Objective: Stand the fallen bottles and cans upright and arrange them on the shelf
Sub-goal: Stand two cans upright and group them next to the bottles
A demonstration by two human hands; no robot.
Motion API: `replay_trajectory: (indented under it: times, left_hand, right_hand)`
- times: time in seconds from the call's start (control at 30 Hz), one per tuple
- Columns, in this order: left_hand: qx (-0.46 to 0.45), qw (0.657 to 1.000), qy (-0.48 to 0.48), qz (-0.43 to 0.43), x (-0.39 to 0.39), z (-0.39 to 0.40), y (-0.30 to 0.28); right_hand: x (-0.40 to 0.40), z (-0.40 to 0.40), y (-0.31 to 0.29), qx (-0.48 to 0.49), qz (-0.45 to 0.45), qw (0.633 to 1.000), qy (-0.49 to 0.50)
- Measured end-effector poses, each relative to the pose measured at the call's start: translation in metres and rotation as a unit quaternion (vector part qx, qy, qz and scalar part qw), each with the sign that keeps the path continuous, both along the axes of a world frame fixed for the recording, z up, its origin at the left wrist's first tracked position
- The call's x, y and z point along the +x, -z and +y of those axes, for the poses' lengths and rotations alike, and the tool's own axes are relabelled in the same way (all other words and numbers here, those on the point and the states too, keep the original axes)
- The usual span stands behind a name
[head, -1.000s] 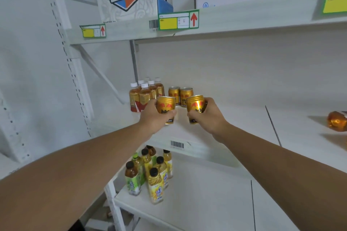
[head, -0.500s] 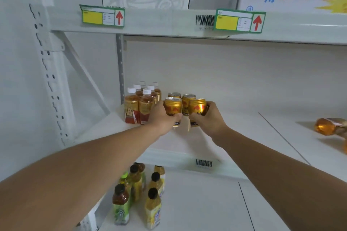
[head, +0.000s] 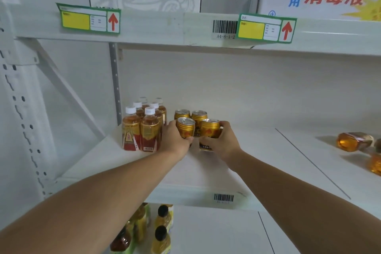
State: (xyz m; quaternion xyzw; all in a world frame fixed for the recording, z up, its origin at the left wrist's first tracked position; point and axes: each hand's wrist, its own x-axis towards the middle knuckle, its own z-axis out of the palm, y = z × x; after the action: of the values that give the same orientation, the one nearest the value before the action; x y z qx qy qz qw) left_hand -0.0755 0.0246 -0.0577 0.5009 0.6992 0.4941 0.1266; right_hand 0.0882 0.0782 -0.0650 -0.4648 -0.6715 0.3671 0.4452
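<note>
My left hand (head: pixel 175 140) grips an upright gold can (head: pixel 186 128) on the white middle shelf (head: pixel 257 163). My right hand (head: pixel 222 143) grips a second gold can (head: pixel 209 130) just right of it, tilted slightly. Two more gold cans (head: pixel 199 116) stand upright right behind them. Several white-capped tea bottles (head: pixel 142 128) stand in a group at the left of the cans. At the far right of the shelf, amber bottles (head: pixel 353 141) lie on their sides.
The upper shelf edge (head: pixel 165 27) carries yellow price tags and cardboard boxes above. On the lower shelf, several dark-capped drink bottles (head: pixel 160 231) stand below my left forearm. A perforated upright and diagonal brace (head: pixel 61 88) bound the left side.
Both hands have carried the two gold cans forward and down onto the shelf, in front of the two standing cans. The view has shifted closer and upward.
</note>
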Motion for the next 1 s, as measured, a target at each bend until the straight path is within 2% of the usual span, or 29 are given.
replay_trajectory:
  times: [0.2, 0.43, 0.53, 0.67, 1.0]
  left_hand:
    - [0.019, 0.999, -0.039, -0.012, 0.0, 0.01, 0.008]
    - [0.005, 0.998, -0.045, 0.041, -0.009, 0.016, 0.014]
    - [-0.026, 0.997, -0.044, 0.054, -0.014, 0.021, 0.014]
    - [-0.065, 0.991, -0.035, 0.115, -0.024, 0.026, 0.018]
    - [-0.047, 0.987, -0.039, 0.146, -0.021, 0.026, 0.031]
  right_hand:
    - [-0.017, 0.013, 0.007, 0.025, -0.022, 0.999, -0.004]
    - [-0.03, 0.027, 0.012, 0.045, -0.058, 0.997, 0.005]
    - [-0.031, 0.031, 0.016, 0.056, -0.067, 0.996, 0.007]
    - [-0.034, 0.033, 0.019, 0.075, -0.082, 0.994, 0.015]
    - [-0.037, 0.034, 0.026, 0.083, -0.118, 0.989, 0.03]
